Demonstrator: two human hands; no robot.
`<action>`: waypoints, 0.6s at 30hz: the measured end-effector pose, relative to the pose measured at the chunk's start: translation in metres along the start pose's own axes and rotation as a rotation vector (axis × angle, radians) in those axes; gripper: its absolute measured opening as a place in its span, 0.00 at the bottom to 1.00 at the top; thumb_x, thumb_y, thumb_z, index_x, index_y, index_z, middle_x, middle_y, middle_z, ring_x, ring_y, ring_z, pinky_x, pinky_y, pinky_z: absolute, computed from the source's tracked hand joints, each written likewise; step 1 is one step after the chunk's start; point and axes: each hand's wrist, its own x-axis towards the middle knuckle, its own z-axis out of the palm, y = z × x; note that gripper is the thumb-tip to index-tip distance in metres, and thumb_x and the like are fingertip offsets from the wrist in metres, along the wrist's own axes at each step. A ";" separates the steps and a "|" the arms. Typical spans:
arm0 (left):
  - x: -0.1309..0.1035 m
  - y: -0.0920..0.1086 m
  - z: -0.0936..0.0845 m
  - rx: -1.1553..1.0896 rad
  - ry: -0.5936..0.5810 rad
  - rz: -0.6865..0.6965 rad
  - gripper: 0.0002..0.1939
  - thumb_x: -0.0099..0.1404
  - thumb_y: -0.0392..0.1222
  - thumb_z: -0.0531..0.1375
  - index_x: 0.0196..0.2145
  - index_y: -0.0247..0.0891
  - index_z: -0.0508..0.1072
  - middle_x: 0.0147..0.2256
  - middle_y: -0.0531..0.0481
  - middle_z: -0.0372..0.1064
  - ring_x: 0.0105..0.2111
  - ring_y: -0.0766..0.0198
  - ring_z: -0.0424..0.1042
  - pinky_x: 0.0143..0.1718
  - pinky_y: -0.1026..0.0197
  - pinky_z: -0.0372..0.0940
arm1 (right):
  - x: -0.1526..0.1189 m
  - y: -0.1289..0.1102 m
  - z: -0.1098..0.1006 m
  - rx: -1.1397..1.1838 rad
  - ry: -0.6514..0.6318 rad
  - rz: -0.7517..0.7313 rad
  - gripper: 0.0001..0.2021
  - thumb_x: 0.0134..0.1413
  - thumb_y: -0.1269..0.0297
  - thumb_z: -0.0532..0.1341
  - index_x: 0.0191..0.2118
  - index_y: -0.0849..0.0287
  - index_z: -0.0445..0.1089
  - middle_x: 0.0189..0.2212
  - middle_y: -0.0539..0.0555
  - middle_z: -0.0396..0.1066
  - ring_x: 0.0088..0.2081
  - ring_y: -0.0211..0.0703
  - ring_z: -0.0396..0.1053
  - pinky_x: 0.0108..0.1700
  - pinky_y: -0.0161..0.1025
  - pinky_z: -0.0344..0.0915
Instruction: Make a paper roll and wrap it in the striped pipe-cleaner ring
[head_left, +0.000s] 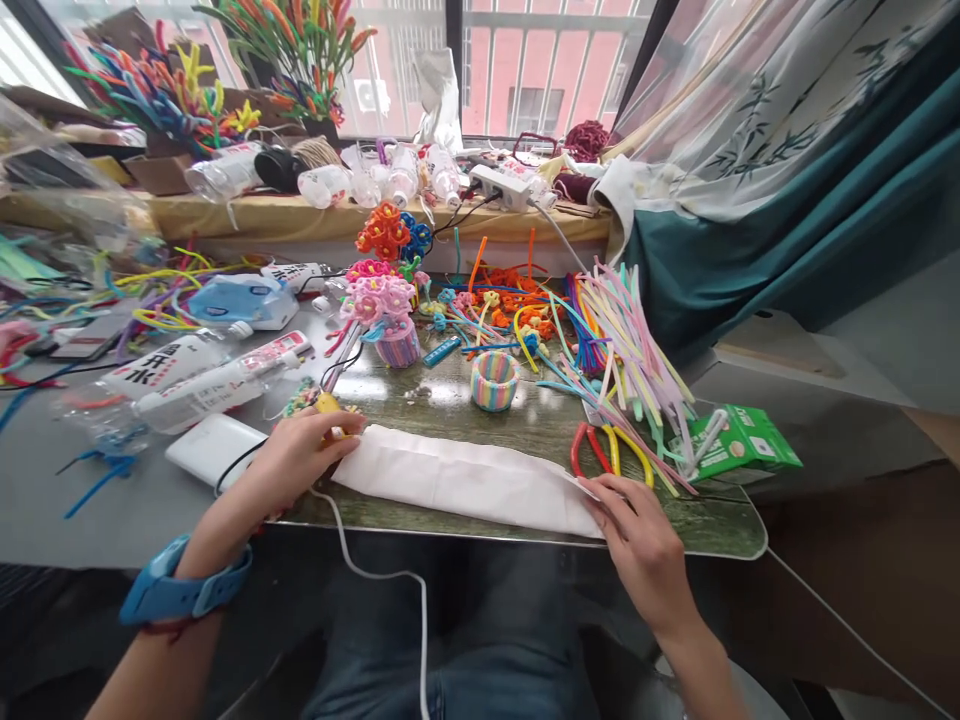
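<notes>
A long strip of folded white tissue [465, 480] lies along the front of the table. My left hand [304, 445] pinches its left end, close beside a yellow tool [330, 404] that the fingers partly hide. At the other end, my right hand [637, 525] has the strip's corner between thumb and fingers. Just behind the strip stands a small striped ring-shaped pot [495, 381] in pastel colours. Pliers with red handles [592, 448] and another pair with yellow handles [628, 452] lie behind my right hand.
Pipe-cleaner flowers in a pot [397, 345] stand at the back. Loose pastel pipe cleaners [630, 350] and a green packet [742, 440] lie right. Plastic bottles [225, 380] and a white power bank [214, 452] are left. A white cable [375, 575] hangs over the front edge.
</notes>
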 end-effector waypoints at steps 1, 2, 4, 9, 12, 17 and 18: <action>0.002 -0.003 0.001 -0.003 -0.037 0.011 0.23 0.61 0.56 0.54 0.47 0.43 0.77 0.45 0.46 0.78 0.46 0.49 0.73 0.45 0.53 0.65 | 0.000 0.001 -0.001 -0.001 -0.002 -0.007 0.15 0.67 0.71 0.56 0.56 0.54 0.69 0.44 0.57 0.71 0.46 0.49 0.70 0.51 0.47 0.65; 0.006 -0.004 0.002 -0.002 -0.066 0.022 0.24 0.62 0.56 0.54 0.48 0.43 0.77 0.45 0.46 0.78 0.46 0.49 0.72 0.45 0.53 0.64 | 0.000 0.002 -0.002 -0.002 -0.004 -0.014 0.15 0.67 0.71 0.56 0.56 0.53 0.68 0.44 0.57 0.71 0.46 0.49 0.70 0.51 0.46 0.65; 0.014 -0.004 0.001 -0.005 -0.110 0.050 0.24 0.61 0.56 0.55 0.49 0.43 0.76 0.44 0.46 0.78 0.46 0.50 0.72 0.46 0.54 0.64 | -0.001 0.004 -0.004 -0.005 -0.013 -0.025 0.16 0.67 0.72 0.56 0.56 0.52 0.68 0.44 0.57 0.71 0.46 0.48 0.70 0.51 0.46 0.65; 0.029 -0.001 -0.008 -0.086 -0.268 0.116 0.22 0.59 0.53 0.58 0.48 0.42 0.77 0.38 0.50 0.79 0.36 0.57 0.75 0.38 0.60 0.65 | -0.005 0.009 -0.006 -0.025 -0.019 -0.039 0.17 0.67 0.72 0.56 0.58 0.52 0.67 0.44 0.57 0.70 0.46 0.48 0.69 0.52 0.46 0.64; 0.032 0.000 -0.010 -0.134 -0.317 0.119 0.24 0.61 0.55 0.57 0.48 0.39 0.77 0.37 0.48 0.79 0.34 0.59 0.76 0.34 0.63 0.65 | -0.007 0.012 -0.006 -0.031 -0.013 -0.049 0.18 0.66 0.73 0.56 0.59 0.52 0.66 0.45 0.57 0.70 0.47 0.49 0.69 0.53 0.46 0.64; 0.033 0.005 -0.011 -0.170 -0.380 0.115 0.26 0.61 0.57 0.58 0.49 0.37 0.76 0.34 0.49 0.78 0.31 0.61 0.74 0.31 0.64 0.65 | -0.008 0.014 -0.006 -0.050 -0.008 -0.065 0.19 0.66 0.72 0.57 0.60 0.51 0.65 0.46 0.57 0.71 0.48 0.49 0.70 0.53 0.47 0.65; 0.033 0.006 -0.013 -0.176 -0.393 0.113 0.26 0.61 0.58 0.58 0.50 0.37 0.76 0.33 0.49 0.78 0.30 0.61 0.74 0.31 0.64 0.65 | -0.008 0.015 -0.007 -0.055 -0.008 -0.068 0.19 0.66 0.72 0.57 0.60 0.52 0.65 0.46 0.57 0.71 0.48 0.49 0.70 0.53 0.46 0.65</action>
